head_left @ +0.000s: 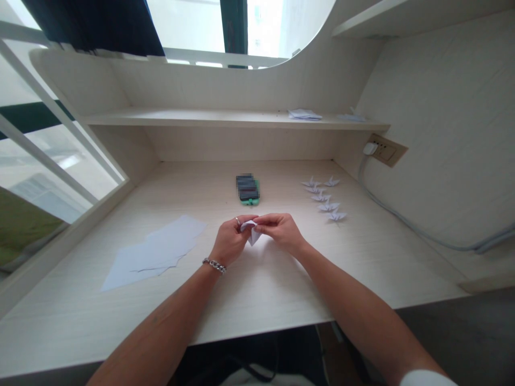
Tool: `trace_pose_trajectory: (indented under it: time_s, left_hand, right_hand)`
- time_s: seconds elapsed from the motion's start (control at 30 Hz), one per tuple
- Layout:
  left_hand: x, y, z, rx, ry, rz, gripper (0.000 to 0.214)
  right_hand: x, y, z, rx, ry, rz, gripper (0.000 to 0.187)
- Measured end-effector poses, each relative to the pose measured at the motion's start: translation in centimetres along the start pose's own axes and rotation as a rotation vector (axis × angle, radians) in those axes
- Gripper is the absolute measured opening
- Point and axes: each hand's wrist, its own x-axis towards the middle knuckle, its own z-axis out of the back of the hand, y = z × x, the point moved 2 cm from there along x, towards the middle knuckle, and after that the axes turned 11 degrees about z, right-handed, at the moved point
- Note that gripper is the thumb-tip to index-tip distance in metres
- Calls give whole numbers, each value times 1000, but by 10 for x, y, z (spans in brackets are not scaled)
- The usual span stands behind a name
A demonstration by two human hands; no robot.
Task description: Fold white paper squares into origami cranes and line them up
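A small piece of folded white paper point(252, 237) is held between my two hands above the middle of the desk. My left hand point(231, 238), with a ring and a chain bracelet at the wrist, pinches its left side. My right hand point(284, 230) pinches the upper right side between thumb and fingers. One pointed corner of the paper hangs down between the hands. Several folded paper cranes point(328, 206) stand in a loose group to the right of my right hand. Left of my left hand lie sheets of white paper point(156, 249), partly overlapping.
A phone point(248, 188) with a green edge, its screen blurred, lies just beyond my hands. Folded papers point(304, 114) rest on the shelf point(193, 116) above. A white plug point(370, 148) sits in the wall socket point(389, 151), its grey cable point(406, 222) running along the right side.
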Motion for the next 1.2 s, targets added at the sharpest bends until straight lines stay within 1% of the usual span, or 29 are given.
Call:
trace_pose_trajectory:
  time_s: [0.13, 0.3, 0.43, 0.57, 0.63, 0.77, 0.93, 1.1, 1.2]
  left_hand:
    - [-1, -1, 0, 34, -6, -11, 30]
    - [1, 1, -1, 54, -23, 17, 36]
    - [2, 5, -2, -14, -14, 46, 35]
    - [2, 8, -4, -84, 13, 60, 36]
    - [1, 7, -4, -92, 20, 57, 37]
    - [1, 5, -4, -48, -12, 54, 36]
    - [1, 4, -5, -66, -27, 94, 35]
    - [-1, 1, -4, -22, -39, 76, 34]
    - [-2, 1, -4, -7, -40, 74, 35]
  right_hand:
    - [-1, 0, 0, -32, -24, 14, 27]
    - [-2, 3, 1, -167, -32, 63, 20]
    - [-2, 10, 1, -301, -26, 120, 14]
    - [-2, 14, 2, -362, -59, 145, 12]
    - [-2, 13, 3, -360, -76, 144, 12]
    - [-2, 10, 3, -325, -80, 129, 11]
    - [-1, 6, 2, -209, -89, 64, 15]
    - [-1, 3, 2, -135, -124, 14, 16]
    - [-1, 1, 1, -115, -123, 4, 18]
